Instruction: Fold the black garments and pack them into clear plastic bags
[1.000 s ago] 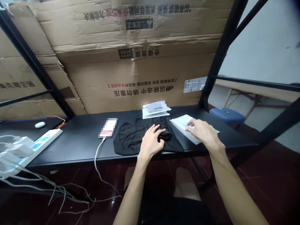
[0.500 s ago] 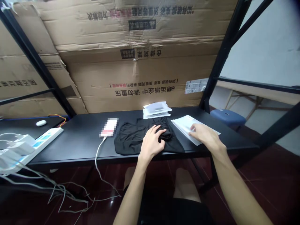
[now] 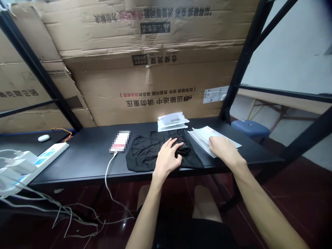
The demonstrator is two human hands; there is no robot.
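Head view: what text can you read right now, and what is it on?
"运输途中 请勿重压": upside down on the cardboard.
"仓储货架": upside down, higher on the cardboard.
White sticker: too small to read.
Plastic packets: print too small to read.
Pixelated item: blurred, unreadable.

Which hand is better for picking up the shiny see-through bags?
Probably the right hand: it is already on the clear plastic bags. The left hand is farther away, pressing on the black cloth.

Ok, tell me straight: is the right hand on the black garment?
No, the right hand is on the clear plastic bags, to the right of the black garment.
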